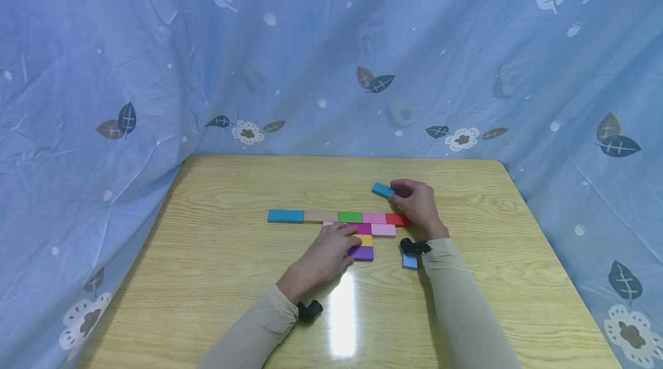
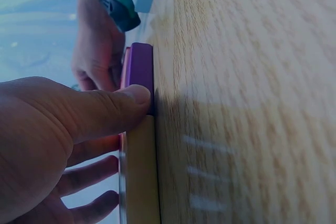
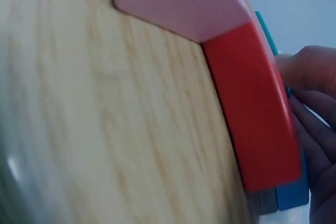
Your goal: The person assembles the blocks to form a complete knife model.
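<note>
In the head view my left hand (image 1: 325,254) lies over flat blocks set edge to edge. Its fingers rest across a magenta block (image 1: 364,229) and a yellow block (image 1: 366,240). In the left wrist view the thumb presses the near side of a purple block (image 2: 140,69), where it meets a tan block (image 2: 142,171); the fingers extend loosely beyond. My right hand (image 1: 416,205) pinches a blue block (image 1: 382,190) just beyond the far row. A red block (image 3: 252,108) partly hides that hand's fingers in the right wrist view.
Farthest lies a row of blue (image 1: 286,216), tan (image 1: 321,217), green (image 1: 350,217), pink (image 1: 374,217) and red blocks. A light blue block (image 1: 410,261) sits beside my right wrist. Blue patterned cloth (image 1: 321,41) hangs around the wooden table (image 1: 223,185).
</note>
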{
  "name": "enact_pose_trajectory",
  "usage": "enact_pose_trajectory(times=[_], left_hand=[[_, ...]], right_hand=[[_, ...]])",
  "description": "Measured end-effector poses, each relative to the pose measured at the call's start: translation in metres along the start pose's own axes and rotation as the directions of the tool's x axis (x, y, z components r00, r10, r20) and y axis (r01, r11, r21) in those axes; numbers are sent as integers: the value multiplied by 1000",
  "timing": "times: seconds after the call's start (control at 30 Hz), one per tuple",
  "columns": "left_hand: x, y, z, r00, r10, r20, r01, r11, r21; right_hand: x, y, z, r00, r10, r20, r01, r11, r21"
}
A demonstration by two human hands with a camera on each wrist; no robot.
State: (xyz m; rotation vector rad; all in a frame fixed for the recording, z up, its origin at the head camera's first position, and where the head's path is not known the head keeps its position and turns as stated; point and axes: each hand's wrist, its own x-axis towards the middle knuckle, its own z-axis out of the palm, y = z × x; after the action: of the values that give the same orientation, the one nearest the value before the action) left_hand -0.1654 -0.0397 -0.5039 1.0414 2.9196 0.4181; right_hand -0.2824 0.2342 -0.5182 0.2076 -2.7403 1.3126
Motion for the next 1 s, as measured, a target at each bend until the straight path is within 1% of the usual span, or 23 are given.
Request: enact_pose_trajectory(times=[0.07, 0.17, 0.27, 0.33, 0.5, 0.63, 0.7, 0.77, 0.9, 1.0], left_hand=[[0, 0, 0, 1000, 1, -2, -1, 1000, -2], [0, 0, 0, 1000, 1, -4, -1, 1000, -3], [-1, 0, -1, 1000, -1, -4, 1, 1000, -2], [-1, 0, -1, 1000, -1, -5, 1, 1000, -1], [-1, -1, -1, 1000, 2, -2, -2, 1000, -7], [-2, 0, -2, 1000, 3, -2, -3, 1000, -13], [-2, 0, -2, 1000, 2, -3, -2, 1000, -15], [-2, 0, -2, 1000, 1, -3, -1, 1000, -16], [-2, 1, -2, 1000, -7, 4, 7, 1000, -10], [-2, 2, -2, 1000, -13, 9, 13, 1000, -13]], right_hand=[[-3, 0, -3, 1000, -1, -22, 1, 1000, 28], [-8, -1, -9, 998, -1, -61, 7, 995, 103], [-17, -5, -17, 996, -29, -85, 43, 985, 167], [-25, -7, -24, 994, -50, -93, 67, 980, 186], [-53, -12, -41, 993, -83, -85, 98, 977, 190], [-78, -10, -51, 990, -105, -95, 122, 972, 202], [-89, -7, -52, 989, -107, -101, 127, 968, 218], [-99, -4, -53, 989, -109, -100, 129, 969, 212], [-115, -1, -51, 994, -94, -58, 104, 976, 194], [-122, -1, -46, 996, -88, -17, 90, 980, 176]])
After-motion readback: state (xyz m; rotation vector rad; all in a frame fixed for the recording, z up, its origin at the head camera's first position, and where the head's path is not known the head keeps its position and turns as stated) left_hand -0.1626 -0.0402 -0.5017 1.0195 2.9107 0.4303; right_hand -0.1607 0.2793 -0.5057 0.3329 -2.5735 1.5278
